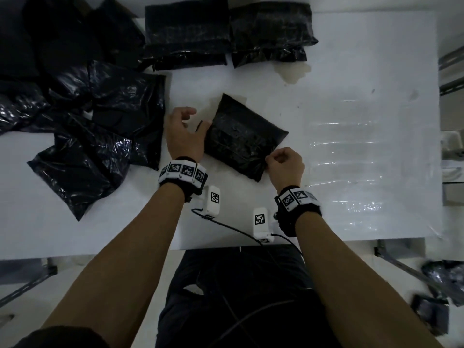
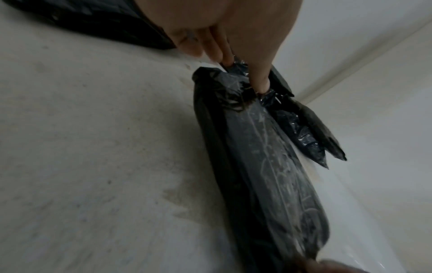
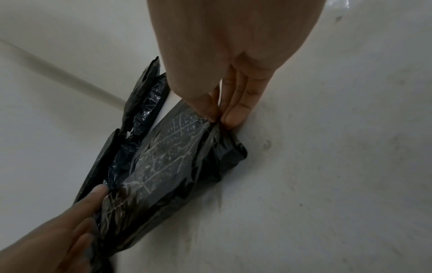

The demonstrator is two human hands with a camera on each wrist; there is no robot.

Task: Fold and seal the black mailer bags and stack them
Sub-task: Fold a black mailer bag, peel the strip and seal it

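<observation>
Mailer bags (image 1: 85, 136) in crinkled black plastic are lying heaped at the left of the white table (image 1: 351, 151). Just right of the heap, the left hand (image 1: 184, 136) is reaching to the near-left edge of a folded mailer (image 1: 244, 136) in the middle, its fingers (image 2: 259, 77) pinching a crumpled bit of plastic there. At the folded mailer's near corner, the right hand (image 1: 285, 167) is pinching the film between thumb and fingers (image 3: 233, 114). Further back, two sealed stacks (image 1: 228, 33) are sitting side by side along the far edge.
</observation>
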